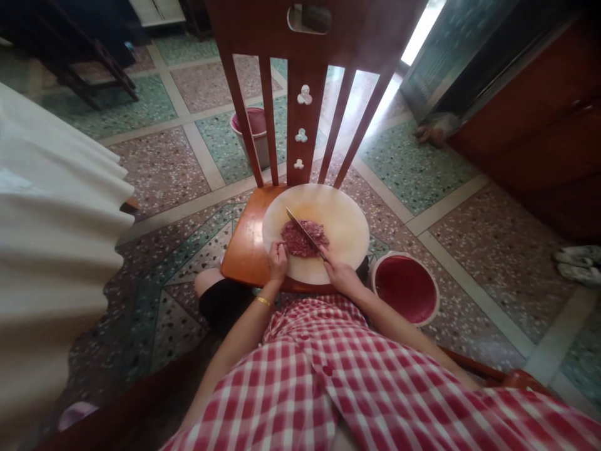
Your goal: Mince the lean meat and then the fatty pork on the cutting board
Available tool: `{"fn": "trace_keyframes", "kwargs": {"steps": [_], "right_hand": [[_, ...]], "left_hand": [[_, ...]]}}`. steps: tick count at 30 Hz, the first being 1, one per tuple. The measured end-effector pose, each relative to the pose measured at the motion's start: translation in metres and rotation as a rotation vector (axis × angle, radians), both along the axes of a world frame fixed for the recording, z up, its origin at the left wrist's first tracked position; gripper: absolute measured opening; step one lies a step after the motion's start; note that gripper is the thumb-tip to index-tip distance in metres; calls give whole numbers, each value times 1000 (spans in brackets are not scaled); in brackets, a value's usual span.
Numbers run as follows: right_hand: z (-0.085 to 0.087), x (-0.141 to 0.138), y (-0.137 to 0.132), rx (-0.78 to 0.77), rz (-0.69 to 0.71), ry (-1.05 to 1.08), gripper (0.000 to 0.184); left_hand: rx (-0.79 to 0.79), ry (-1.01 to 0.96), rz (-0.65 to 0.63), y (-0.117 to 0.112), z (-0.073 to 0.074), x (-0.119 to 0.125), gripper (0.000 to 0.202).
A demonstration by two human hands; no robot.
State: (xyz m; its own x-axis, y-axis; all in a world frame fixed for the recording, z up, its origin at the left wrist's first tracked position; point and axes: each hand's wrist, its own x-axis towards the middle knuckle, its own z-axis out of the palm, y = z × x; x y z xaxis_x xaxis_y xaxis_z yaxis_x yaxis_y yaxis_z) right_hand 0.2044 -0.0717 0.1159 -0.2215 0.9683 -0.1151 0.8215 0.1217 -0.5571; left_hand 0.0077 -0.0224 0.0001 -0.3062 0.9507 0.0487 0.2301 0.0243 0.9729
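Minced meat (297, 240) lies in a dark red heap on a round, pale cutting board (345, 219). My right hand (339, 272) grips the handle of a knife (300, 224), whose blade slants across the heap toward the upper left. At the lower left side of the heap is my left hand (278, 260), its fingers curled together. Whether anything is pinched in them is hidden. The board rests on the orange-brown seat of a wooden chair (248, 250), directly in front of me.
The chair's slatted back (298, 125) rises beyond the board. A red-lined bucket (406, 288) stands right of the seat, and another red-lined bin (256, 128) behind the chair. A cream cloth (51, 263) hangs at left. Shoes (580, 263) lie far right.
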Motion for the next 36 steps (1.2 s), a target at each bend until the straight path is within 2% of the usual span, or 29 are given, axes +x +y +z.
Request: {"fn": "trace_keyframes", "kwargs": {"steps": [2,3,6,8,14,19,21,24,27,30,33,36], "right_hand": [[-2,2,1,-64,-6,-22,47],[1,3,0,-44,-11,-2,47],[15,4,-3,125,-2,97,48],[15,2,-5,192,5,114,50],[-17,10,-6,-78,24,-50,48],[-6,28,-23,11,80,79,49],[-6,31,-31,-39,135,141,47],[-16,30,-34,-154,190,156,44],[-26,30,-21,-169,169,62,45],[-27,33,0,-135,141,-36,46],[-19,43,22,-103,134,-94,47],[-7,63,40,-94,182,-113,49]], "left_hand": [[0,-10,-4,0,0,0,20],[-3,-20,-8,0,0,0,20],[-13,-67,-10,0,-1,0,20],[-16,-99,1,0,-1,0,20],[-4,-168,40,0,6,-2,20],[70,-226,131,-5,27,-7,24],[135,-228,157,-9,35,-10,30],[146,-208,131,-10,39,-13,38],[55,-127,23,4,35,-13,41],[28,11,-48,31,35,-8,37],[86,169,-87,56,51,-3,31],[150,275,-181,60,77,-3,30]]}}
